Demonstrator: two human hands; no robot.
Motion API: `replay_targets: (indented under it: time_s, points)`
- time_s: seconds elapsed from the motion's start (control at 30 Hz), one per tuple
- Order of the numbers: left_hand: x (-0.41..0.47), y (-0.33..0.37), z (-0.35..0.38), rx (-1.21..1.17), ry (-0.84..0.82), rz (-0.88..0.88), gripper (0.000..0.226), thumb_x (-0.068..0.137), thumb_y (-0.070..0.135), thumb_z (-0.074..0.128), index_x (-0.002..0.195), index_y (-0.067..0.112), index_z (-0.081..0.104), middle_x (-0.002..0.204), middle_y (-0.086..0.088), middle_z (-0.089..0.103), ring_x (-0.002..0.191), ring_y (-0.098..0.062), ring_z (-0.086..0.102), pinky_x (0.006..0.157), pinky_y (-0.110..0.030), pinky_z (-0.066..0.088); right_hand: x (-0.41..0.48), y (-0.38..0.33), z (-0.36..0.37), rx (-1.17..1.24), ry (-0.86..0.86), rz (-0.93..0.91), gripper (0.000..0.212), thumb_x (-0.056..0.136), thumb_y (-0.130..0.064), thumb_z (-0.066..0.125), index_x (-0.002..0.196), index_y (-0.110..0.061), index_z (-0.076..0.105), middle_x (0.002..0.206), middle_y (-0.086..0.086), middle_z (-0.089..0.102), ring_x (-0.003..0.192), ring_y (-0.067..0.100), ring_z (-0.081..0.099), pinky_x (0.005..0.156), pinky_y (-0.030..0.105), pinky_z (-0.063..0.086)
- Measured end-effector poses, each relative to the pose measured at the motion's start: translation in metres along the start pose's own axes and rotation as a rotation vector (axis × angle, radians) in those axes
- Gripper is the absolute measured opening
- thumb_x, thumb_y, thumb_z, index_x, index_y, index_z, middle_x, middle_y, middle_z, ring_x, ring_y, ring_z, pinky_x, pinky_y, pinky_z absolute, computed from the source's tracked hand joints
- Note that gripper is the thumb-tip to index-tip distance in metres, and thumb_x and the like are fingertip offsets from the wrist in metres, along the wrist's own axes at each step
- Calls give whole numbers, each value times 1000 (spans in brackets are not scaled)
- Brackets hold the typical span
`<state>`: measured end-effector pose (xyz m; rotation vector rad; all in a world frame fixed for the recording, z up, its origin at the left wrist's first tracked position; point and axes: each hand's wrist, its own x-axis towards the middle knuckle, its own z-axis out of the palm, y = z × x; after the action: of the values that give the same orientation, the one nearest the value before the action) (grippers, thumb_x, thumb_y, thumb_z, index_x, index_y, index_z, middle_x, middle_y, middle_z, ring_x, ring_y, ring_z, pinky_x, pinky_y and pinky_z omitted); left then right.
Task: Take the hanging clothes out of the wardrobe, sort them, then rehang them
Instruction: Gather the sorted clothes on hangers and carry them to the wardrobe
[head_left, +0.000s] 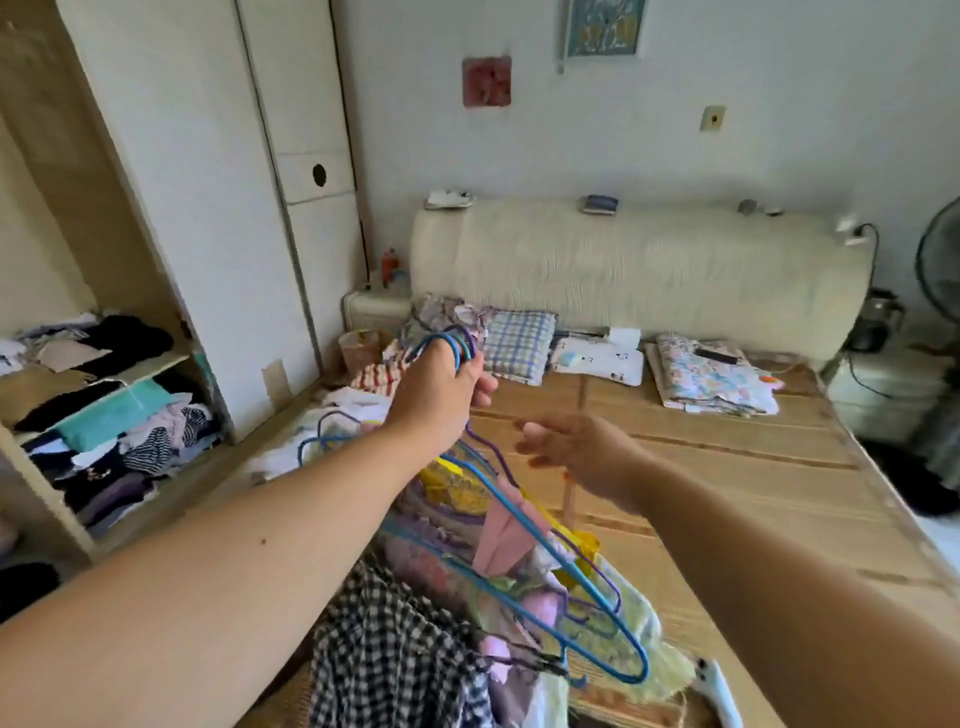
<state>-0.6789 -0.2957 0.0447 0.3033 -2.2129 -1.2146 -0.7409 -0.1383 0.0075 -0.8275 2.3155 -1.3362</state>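
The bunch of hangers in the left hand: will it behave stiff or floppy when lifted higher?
The thin hangers probably stay stiff, but may swing and tangle below the left hand gripping them. The clothes on them look floppy and may slide off.

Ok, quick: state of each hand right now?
Left hand: grips the hooks of the bunch of hangers.
Right hand: open, holding nothing.

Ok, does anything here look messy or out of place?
Yes: the clothes on the wardrobe shelves lie in crumpled, unfolded heaps, some drooping over the lower shelf's front edge.
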Motion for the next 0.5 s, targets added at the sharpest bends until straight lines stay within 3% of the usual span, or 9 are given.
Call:
replay_targets:
  time_s: [0.07, 0.13, 0.2, 0.3, 0.4, 0.47, 0.5]
  points:
    - [-13, -19, 32, 43, -109, -50, 18, 99, 15, 43, 83, 11, 52, 70, 9, 65, 49, -6, 58, 59, -29, 51, -16, 50, -11, -85, 40, 68, 28, 94, -33, 54, 106, -12, 67, 100, 8, 71, 87, 21, 66, 73, 32, 52]
    - [-26, -40, 60, 117, -157, -81, 20, 99, 17, 41, 88, 8, 55, 72, 7, 65, 51, -4, 59, 57, -24, 49, -36, 101, -15, -140, 36, 127, 27, 94, -29, 56, 110, -11, 67, 96, 7, 69, 86, 22, 61, 84, 37, 51]
    - [-43, -57, 91, 139, -194, -128, 23, 100, 18, 41, 87, 7, 56, 72, 7, 65, 57, -5, 62, 60, -25, 50, -64, 151, -16, -246, 16, 242, 30, 95, -30, 52, 118, -15, 64, 98, -2, 64, 88, 13, 55, 88, 32, 47]
    - [-63, -79, 134, 177, -230, -161, 24, 99, 16, 43, 81, 9, 58, 67, 7, 62, 56, 2, 59, 61, -20, 51, -98, 220, -10, -209, -6, 401, 34, 95, -31, 50, 126, -18, 57, 120, 2, 63, 94, 12, 54, 88, 27, 43]
    - [-82, -103, 181, 258, -318, -193, 27, 96, 16, 48, 71, 24, 46, 73, 1, 67, 75, -22, 66, 78, -35, 50, -126, 284, 7, -67, 3, 569, 42, 96, -28, 47, 137, -16, 44, 136, 3, 51, 104, 7, 50, 89, 19, 38]
    - [-96, -119, 205, 311, -384, -212, 26, 94, 17, 51, 70, 26, 45, 71, 7, 65, 74, -21, 64, 70, -29, 43, -145, 320, 14, -526, -178, 490, 49, 96, -14, 44, 143, -9, 30, 142, 1, 40, 126, 15, 41, 103, 27, 35]
    - [-103, -127, 219, 348, -414, -208, 27, 93, 17, 53, 67, 26, 46, 68, 11, 61, 68, -16, 59, 64, -26, 35, -147, 339, 17, -445, -130, 641, 46, 95, -8, 42, 140, -9, 33, 142, 2, 38, 129, 20, 39, 102, 30, 37]
